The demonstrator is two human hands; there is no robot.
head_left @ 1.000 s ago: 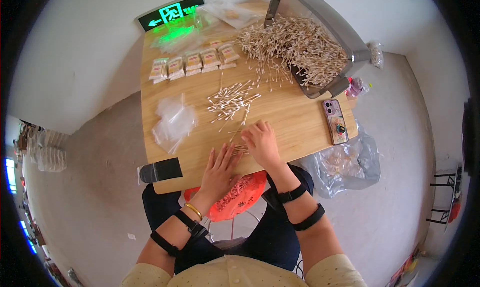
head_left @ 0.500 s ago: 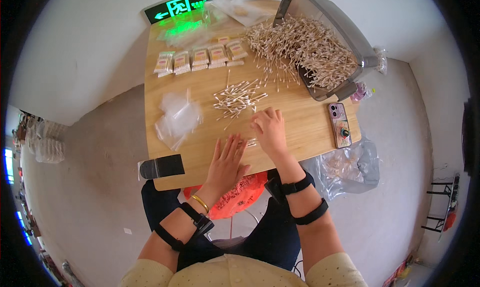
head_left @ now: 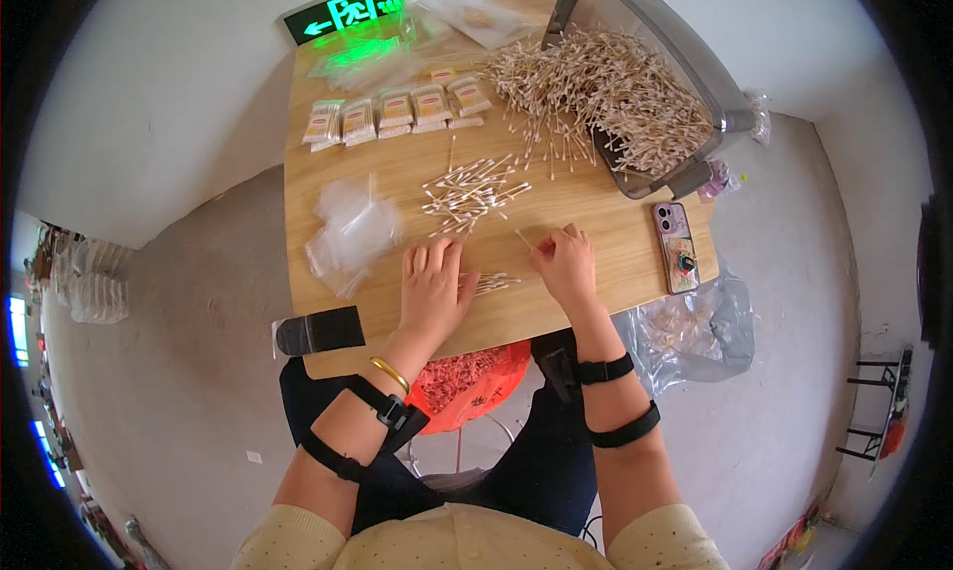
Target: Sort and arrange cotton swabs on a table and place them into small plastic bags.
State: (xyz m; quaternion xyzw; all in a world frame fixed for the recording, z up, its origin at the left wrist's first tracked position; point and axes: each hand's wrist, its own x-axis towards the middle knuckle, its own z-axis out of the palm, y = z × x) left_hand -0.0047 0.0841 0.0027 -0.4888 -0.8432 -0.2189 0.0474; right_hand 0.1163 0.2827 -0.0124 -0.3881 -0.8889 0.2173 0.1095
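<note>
My right hand [head_left: 566, 268] pinches a single cotton swab [head_left: 525, 239] between thumb and fingers, just above the table near its front. To its left, a small bundle of cotton swabs [head_left: 494, 282] lies roughly side by side on the wood. My left hand [head_left: 431, 290] rests against the left end of that bundle, its fingers bent and the thumb held apart beside the swabs. A loose pile of cotton swabs [head_left: 472, 195] lies beyond both hands, with its sticks pointing in many directions.
A grey translucent bin [head_left: 685, 49] lies tipped, spilling swabs. Filled swab packets [head_left: 395, 108] stand in rows at the back left. Clear plastic bags [head_left: 352, 234] lie left, above a black strip [head_left: 333, 330]. A phone [head_left: 675, 247] lies right; a red bag [head_left: 472, 386] hangs below the table edge.
My right hand has moved right and slightly nearer me, with a cotton swab now showing in its pinch. My left hand's flat fingers have bent, and more of the small bundle shows.
</note>
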